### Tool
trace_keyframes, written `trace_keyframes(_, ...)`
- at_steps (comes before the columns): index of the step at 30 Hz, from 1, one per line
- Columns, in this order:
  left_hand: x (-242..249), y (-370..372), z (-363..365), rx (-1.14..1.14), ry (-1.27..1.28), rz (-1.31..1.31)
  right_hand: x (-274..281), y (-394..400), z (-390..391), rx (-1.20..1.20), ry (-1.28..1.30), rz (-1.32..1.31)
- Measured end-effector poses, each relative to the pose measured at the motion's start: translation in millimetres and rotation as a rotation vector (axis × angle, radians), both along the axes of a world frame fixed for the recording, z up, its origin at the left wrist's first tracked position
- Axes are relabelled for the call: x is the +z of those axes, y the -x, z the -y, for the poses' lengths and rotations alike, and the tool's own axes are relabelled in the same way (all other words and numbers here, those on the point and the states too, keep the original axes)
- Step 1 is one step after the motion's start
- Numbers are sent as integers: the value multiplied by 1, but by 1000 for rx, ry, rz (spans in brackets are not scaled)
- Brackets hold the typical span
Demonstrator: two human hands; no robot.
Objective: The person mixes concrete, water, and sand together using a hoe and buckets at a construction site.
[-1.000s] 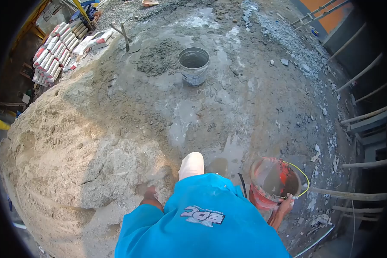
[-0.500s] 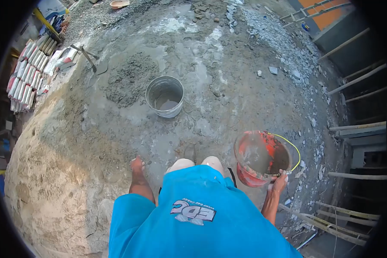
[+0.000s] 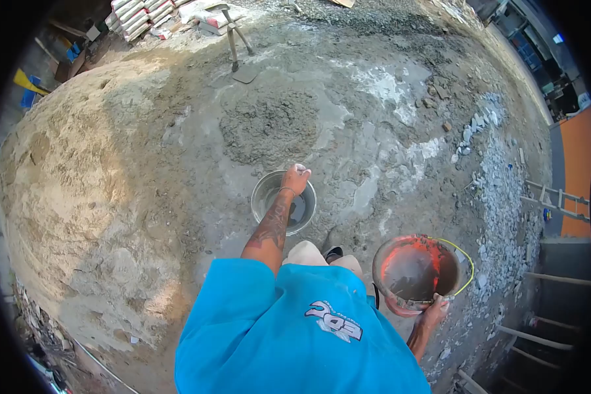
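A red bucket [image 3: 400, 303] with a yellow handle hangs at the right, its inside smeared grey. My right hand [image 3: 436, 310] grips its near right rim. The grey bucket [image 3: 257, 205] stands on the ground in front of my knees, with dark liquid or shade at its bottom. Above its upper right edge is my left hand [image 3: 297, 178], fingers drawn together; whether they hold anything, or touch the rim, I cannot make out. A mound of wet grey mix [image 3: 269, 125] lies just beyond the grey bucket.
A sand pile [image 3: 65, 203] fills the left side. Behind the mix, a hoe [image 3: 232, 49] stands near stacked sacks [image 3: 134, 16]. Gravel [image 3: 502, 190] runs along the right, beside a ladder [image 3: 558, 200] and wooden poles [image 3: 535, 338].
My left hand has reached forward from beside my leg to above the grey bucket. The view has turned right. My right hand still holds the red bucket.
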State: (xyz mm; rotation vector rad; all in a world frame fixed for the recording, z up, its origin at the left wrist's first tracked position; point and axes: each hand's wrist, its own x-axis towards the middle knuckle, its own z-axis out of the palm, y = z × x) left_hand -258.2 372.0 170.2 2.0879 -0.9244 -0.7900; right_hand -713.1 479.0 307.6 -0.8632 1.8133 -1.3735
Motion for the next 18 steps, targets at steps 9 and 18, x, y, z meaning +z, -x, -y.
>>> trace_keyframes(9, -73, 84, -289, 701, -1004, -290, 9, -135, 251, 723, -121, -145)
trace_keyframes(18, -122, 103, -136, 423, -850, -173, -37, -273, 436, 1043, -122, -10)
